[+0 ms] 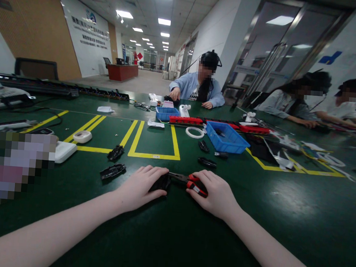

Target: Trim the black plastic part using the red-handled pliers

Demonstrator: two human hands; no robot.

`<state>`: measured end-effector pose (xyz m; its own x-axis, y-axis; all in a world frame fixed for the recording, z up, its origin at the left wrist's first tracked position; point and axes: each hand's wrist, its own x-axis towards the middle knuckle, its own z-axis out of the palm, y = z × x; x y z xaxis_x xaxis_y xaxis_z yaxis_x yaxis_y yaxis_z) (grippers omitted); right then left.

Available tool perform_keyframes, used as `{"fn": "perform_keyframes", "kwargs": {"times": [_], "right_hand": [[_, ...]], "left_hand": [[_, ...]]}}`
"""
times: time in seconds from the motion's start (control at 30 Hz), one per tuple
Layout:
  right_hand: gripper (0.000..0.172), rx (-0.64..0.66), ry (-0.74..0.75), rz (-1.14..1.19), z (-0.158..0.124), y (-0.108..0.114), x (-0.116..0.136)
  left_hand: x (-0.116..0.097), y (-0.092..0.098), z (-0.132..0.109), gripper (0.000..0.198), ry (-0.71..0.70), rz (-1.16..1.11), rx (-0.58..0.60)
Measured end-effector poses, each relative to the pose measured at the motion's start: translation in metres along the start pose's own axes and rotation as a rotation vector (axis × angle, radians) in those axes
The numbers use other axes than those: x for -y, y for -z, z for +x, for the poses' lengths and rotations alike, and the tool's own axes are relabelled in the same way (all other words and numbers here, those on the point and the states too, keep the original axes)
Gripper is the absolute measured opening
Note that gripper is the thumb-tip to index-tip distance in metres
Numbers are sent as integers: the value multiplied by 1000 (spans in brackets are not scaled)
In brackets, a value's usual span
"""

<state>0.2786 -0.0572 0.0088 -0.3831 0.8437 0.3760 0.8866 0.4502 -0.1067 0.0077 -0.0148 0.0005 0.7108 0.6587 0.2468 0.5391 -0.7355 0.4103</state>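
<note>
My left hand (145, 184) is closed around a black plastic part (161, 183), partly hidden by the fingers. In my right hand (214, 194) are red-and-black pliers (179, 177), gripped by the handles. Their jaws point left and meet the upper edge of the black part; whether they clamp it I cannot tell. To the left of my left hand lie two open black plastic shells (112, 171) (115, 153). Beyond my right hand are a black piece (207, 162), a small black block (221, 154) and another black piece (203, 146).
A large blue bin (227, 139) with dark parts inside and a smaller blue bin (167, 113) stand farther back, near red strips (187, 120). Tape rolls (82, 136) (195, 132) and a white box (64, 152) lie on the green table (169, 240). A person (197, 85) sits opposite; others sit at right.
</note>
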Motion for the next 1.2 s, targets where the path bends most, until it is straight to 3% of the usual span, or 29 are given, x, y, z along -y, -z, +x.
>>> {"fn": "perform_keyframes", "kwargs": {"times": [0.37,0.67,0.9,1.2], "right_hand": [[34,29,-19,-2,0,-1,-1],[45,-54,11,6,-2,-4,-3],[33,-16,-10,-39,0,-2,-1],[35,-42,15,-87,0,-2,-2]], "left_hand": [[-1,0,1,52,-25,14,1],[0,0,1,53,-15,12,8],[-1,0,0,53,-16,13,-1],[0,-1,0,53,-29,16,9]]}}
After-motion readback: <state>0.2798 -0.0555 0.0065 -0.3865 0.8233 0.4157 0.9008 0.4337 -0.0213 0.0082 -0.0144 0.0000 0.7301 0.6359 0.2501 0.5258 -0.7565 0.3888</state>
